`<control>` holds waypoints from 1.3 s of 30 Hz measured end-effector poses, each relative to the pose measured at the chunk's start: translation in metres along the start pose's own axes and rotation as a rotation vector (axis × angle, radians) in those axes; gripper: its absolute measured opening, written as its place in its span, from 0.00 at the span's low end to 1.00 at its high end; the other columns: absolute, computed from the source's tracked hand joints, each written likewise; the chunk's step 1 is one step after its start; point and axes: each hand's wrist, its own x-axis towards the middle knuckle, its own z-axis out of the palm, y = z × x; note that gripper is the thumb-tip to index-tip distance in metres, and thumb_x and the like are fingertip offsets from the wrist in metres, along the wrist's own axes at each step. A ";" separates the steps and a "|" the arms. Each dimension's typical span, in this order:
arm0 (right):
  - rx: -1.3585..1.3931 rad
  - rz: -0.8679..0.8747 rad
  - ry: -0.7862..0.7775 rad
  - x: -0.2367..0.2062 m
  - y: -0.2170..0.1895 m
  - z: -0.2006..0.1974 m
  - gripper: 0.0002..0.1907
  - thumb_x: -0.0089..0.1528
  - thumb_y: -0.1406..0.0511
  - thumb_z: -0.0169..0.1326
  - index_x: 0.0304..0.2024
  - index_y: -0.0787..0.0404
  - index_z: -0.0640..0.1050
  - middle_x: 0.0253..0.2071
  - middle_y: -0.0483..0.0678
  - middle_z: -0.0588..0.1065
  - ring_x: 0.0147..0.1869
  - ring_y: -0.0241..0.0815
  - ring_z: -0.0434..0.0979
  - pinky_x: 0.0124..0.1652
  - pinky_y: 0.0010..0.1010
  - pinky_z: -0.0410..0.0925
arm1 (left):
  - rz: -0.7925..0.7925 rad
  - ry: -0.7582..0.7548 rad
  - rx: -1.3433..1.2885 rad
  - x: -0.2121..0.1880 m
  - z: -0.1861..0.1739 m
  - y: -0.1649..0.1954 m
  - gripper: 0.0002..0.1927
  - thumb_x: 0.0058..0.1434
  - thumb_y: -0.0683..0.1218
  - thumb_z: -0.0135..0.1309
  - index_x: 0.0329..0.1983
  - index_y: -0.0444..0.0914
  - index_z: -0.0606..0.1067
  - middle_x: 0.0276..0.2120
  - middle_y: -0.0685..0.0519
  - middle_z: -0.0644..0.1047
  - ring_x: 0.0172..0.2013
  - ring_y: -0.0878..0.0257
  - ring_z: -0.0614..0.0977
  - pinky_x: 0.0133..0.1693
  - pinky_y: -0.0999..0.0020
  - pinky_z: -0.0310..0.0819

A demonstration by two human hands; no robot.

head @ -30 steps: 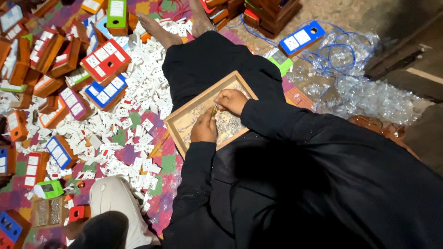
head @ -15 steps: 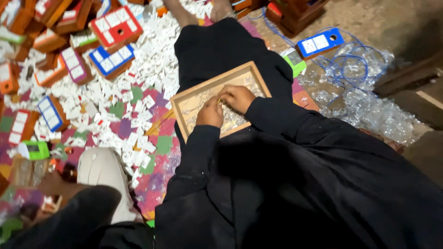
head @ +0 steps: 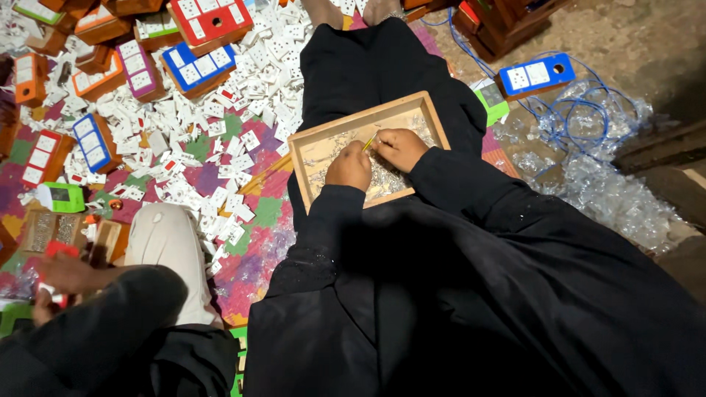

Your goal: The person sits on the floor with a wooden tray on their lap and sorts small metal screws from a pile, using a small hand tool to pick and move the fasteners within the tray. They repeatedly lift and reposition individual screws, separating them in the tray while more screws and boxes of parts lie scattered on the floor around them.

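Colourful mat strewn with white socket pieces. Wooden tray on lap, holding small silvery parts. Left hand curled in tray, grip impossible to tell. Right hand pinching yellow-handled tool.

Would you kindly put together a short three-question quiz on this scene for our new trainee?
1. True or false: the wooden tray rests on the person's lap.
2. Which hand holds the thin yellow tool? A) left hand B) right hand C) neither
3. Fill in: the blue box on the right lies beside a tangle of ___ wire.

Key: 1 true; 2 B; 3 blue.
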 end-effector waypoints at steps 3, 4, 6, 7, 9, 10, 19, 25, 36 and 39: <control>-0.002 -0.048 -0.018 0.002 0.003 -0.002 0.11 0.65 0.62 0.54 0.36 0.64 0.78 0.30 0.56 0.75 0.34 0.51 0.78 0.37 0.38 0.69 | -0.016 -0.032 -0.007 -0.003 0.001 -0.001 0.08 0.65 0.47 0.49 0.42 0.38 0.75 0.38 0.40 0.80 0.39 0.40 0.81 0.42 0.45 0.74; 0.005 -0.073 -0.020 0.003 0.004 -0.003 0.11 0.65 0.62 0.53 0.36 0.64 0.78 0.30 0.55 0.76 0.34 0.51 0.78 0.37 0.38 0.69 | -0.012 -0.027 -0.007 -0.004 0.002 -0.002 0.08 0.65 0.47 0.49 0.42 0.38 0.75 0.38 0.40 0.80 0.39 0.40 0.81 0.41 0.45 0.74; 0.008 -0.140 -0.026 0.002 0.004 -0.005 0.10 0.65 0.62 0.53 0.36 0.64 0.78 0.31 0.55 0.76 0.35 0.51 0.78 0.37 0.38 0.69 | -0.004 -0.017 -0.009 -0.005 0.007 -0.005 0.09 0.65 0.46 0.48 0.42 0.38 0.75 0.38 0.40 0.80 0.38 0.39 0.81 0.41 0.45 0.74; 0.009 -0.173 -0.030 0.001 0.003 -0.005 0.10 0.65 0.62 0.53 0.36 0.64 0.78 0.31 0.55 0.76 0.36 0.52 0.78 0.38 0.38 0.70 | -0.012 -0.014 -0.009 -0.004 0.010 -0.008 0.08 0.65 0.46 0.48 0.41 0.38 0.75 0.38 0.40 0.80 0.38 0.39 0.81 0.41 0.45 0.74; 0.095 -0.031 -0.102 -0.003 -0.003 -0.005 0.11 0.66 0.62 0.52 0.35 0.64 0.77 0.29 0.55 0.76 0.34 0.53 0.77 0.37 0.39 0.69 | -0.029 -0.010 -0.009 0.000 0.015 -0.016 0.09 0.65 0.46 0.48 0.40 0.38 0.76 0.38 0.40 0.80 0.39 0.39 0.81 0.41 0.45 0.74; 0.138 0.038 -0.139 -0.005 -0.008 -0.005 0.11 0.66 0.62 0.52 0.34 0.64 0.77 0.28 0.55 0.75 0.34 0.53 0.77 0.36 0.40 0.69 | -0.109 0.011 -0.009 0.006 0.016 -0.022 0.09 0.66 0.46 0.47 0.40 0.38 0.76 0.37 0.39 0.80 0.39 0.39 0.81 0.42 0.45 0.74; 0.050 -0.006 -0.147 -0.010 -0.028 -0.011 0.13 0.64 0.59 0.52 0.40 0.61 0.81 0.32 0.54 0.78 0.34 0.48 0.80 0.37 0.36 0.71 | 0.239 0.077 -0.436 0.003 0.016 -0.044 0.11 0.62 0.44 0.57 0.45 0.33 0.77 0.38 0.41 0.80 0.39 0.46 0.82 0.43 0.57 0.76; -0.056 0.005 -0.148 -0.013 -0.008 -0.004 0.12 0.65 0.59 0.59 0.39 0.62 0.81 0.26 0.51 0.75 0.29 0.41 0.75 0.33 0.35 0.68 | -0.002 -0.129 -0.561 0.004 0.022 -0.048 0.07 0.65 0.44 0.58 0.41 0.34 0.78 0.30 0.52 0.79 0.32 0.65 0.80 0.37 0.68 0.74; 0.553 0.164 -0.225 -0.016 0.022 0.004 0.09 0.70 0.68 0.58 0.35 0.62 0.73 0.25 0.35 0.68 0.27 0.24 0.64 0.27 0.20 0.59 | -0.011 -0.168 -0.767 -0.004 0.024 -0.045 0.04 0.67 0.41 0.56 0.38 0.34 0.77 0.30 0.56 0.77 0.32 0.69 0.75 0.36 0.70 0.72; 0.516 0.106 -0.212 -0.016 0.023 0.004 0.06 0.69 0.69 0.59 0.39 0.63 0.75 0.29 0.36 0.69 0.31 0.24 0.65 0.31 0.20 0.60 | -0.019 -0.157 -0.658 -0.006 0.016 -0.040 0.05 0.67 0.42 0.55 0.38 0.35 0.76 0.29 0.52 0.76 0.31 0.64 0.76 0.35 0.67 0.71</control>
